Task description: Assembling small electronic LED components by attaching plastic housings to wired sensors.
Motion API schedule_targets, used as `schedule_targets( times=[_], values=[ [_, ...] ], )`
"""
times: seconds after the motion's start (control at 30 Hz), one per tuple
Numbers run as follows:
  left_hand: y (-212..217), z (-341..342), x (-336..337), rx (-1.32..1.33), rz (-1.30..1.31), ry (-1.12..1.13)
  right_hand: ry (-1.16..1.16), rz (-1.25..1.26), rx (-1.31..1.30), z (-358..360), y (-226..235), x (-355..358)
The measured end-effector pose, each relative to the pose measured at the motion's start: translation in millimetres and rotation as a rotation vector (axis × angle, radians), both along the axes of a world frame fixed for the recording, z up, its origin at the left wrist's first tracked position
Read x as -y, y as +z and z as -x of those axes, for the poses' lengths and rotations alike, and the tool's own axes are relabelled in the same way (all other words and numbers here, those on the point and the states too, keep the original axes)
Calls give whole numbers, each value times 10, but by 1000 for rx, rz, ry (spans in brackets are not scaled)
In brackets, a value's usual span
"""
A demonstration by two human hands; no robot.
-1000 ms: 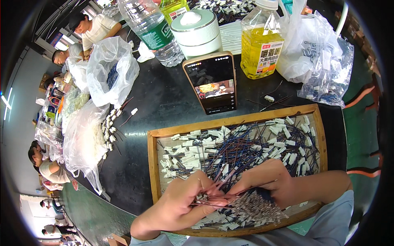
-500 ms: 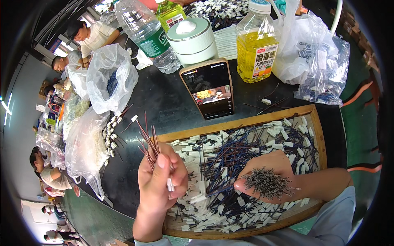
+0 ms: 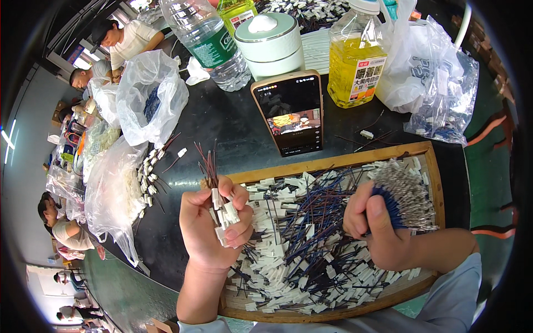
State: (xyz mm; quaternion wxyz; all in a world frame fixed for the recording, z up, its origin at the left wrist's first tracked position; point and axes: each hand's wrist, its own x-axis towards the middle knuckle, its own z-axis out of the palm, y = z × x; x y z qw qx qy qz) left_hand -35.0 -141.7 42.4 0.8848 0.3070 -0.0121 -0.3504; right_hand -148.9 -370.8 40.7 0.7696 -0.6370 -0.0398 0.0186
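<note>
In my left hand [image 3: 208,244] is a small bunch of brown wires with white plastic connectors [image 3: 226,213]. Its fingers are closed around them, with the wire ends sticking up and the connectors showing at the palm. My right hand [image 3: 383,233] grips a thick bundle of blue wires [image 3: 395,208], whose many bare metal ends fan out to the upper right. Both hands are above a wooden-framed tray [image 3: 333,161]. A loose heap of white connectors [image 3: 300,266] on blue and brown wires spreads across it.
Behind the tray a phone [image 3: 291,119] leans against a pale green round container [image 3: 269,47]. A water bottle [image 3: 208,53], a yellow drink bottle [image 3: 358,69] and plastic bags [image 3: 436,77] stand around it. More bags [image 3: 114,186] and connectors lie at left; several people sit beyond.
My right hand has turned, so the bundle's metal ends now point up and right instead of toward me. My left hand has rotated, bringing several white connectors into view.
</note>
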Motion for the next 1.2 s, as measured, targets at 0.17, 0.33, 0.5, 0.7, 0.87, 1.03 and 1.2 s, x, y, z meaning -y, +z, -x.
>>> schedule_targets(
  times=[0.17, 0.33, 0.5, 0.7, 0.87, 1.03, 1.2],
  values=[
    [38, 10, 52, -138, 54, 45, -287, -67, 356, -68, -74, -102],
    [40, 18, 62, -105, 98, -2, -292, -74, 304, -26, 7, -96],
    [58, 81, 114, -41, 13, 4, -142, 3, 237, 33, -66, 66],
    [86, 146, 89, 24, 50, 6, -48, 102, 127, 76, 12, 57],
    [137, 173, 141, 186, -25, -61, -87, 39, -5, 71, 130, -1],
    [173, 208, 141, 234, -69, -39, -181, 217, -69, 79, 183, -5],
    [139, 201, 102, 264, -108, -48, -190, 196, 9, 41, 147, -47]
  ],
)
